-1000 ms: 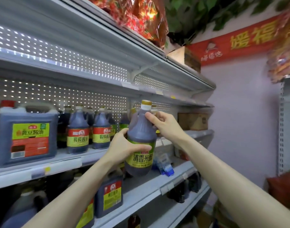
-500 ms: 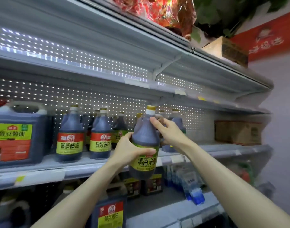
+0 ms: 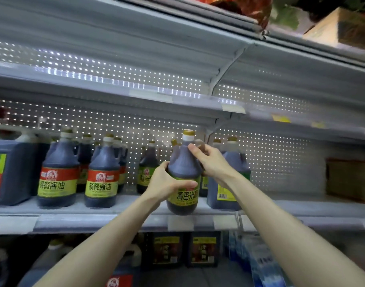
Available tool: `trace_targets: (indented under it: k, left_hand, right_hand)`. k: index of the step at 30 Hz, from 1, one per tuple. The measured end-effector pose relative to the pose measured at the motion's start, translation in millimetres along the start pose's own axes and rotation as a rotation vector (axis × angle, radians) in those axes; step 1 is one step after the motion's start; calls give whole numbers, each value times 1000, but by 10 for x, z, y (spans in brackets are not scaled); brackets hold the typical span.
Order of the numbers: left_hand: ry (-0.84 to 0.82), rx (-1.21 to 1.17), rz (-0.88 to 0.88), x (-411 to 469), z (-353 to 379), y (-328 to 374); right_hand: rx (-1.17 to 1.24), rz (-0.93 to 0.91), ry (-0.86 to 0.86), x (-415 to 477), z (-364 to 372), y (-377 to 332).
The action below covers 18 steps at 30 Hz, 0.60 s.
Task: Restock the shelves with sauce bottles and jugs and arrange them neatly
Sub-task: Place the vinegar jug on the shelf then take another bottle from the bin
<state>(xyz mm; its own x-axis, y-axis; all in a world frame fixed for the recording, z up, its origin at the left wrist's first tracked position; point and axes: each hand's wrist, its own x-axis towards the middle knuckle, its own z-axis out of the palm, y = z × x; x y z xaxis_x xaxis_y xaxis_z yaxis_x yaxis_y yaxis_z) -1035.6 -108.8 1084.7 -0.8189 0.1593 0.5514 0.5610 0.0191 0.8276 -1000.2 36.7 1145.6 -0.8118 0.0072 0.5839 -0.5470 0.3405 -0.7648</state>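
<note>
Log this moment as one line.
left hand: grips vinegar bottle body | right hand: holds its handle | vinegar bottle: at shelf front edge, label forward

The big jug [image 3: 9,172] is cut off by the left edge, and the lower-shelf bottles [image 3: 167,250] are blurred.

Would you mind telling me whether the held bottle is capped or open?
Capped: a yellow cap tops the bottle.

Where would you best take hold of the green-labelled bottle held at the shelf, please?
By the loop handle beside its neck, from the right, as the right hand does; the green-labelled bottle stands upright and its round belly is wide, so the left hand steadies it from the left.
</note>
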Motion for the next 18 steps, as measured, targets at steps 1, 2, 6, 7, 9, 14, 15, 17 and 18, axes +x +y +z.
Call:
trace_targets:
  k: [1,2,6,7,9,14,15,17,18]
  left_hand:
    - [8,7,7,58,49,-6]
    - [12,18,14,125,82,-23]
    - [34,57,24,391,119,-164]
    - [38,71,25,435,110,-208]
    - [37,100,14,512,90,-314]
    - [15,95,-29,709,118,-471]
    - [8,85,-39,725,143,-495]
    - [-5,79,-68,770,185,-545]
    - [-12,82,-78,780,192,-559]
  right_hand:
    - [5,-4,-6,79,-41,51]
    - [13,-11,-8,161,-72,102]
    - [39,-42,-8,436,-115,284]
    - [45,-45,-17,472,-104,321]
    - [54,-32,-40,534,-71,435]
    - [86,16,-52,689,-65,620]
    - [78,23,-61,720,-83,660]
    - [69,37,-72,792,-120,747]
    - [73,38,-76,816,-127,779]
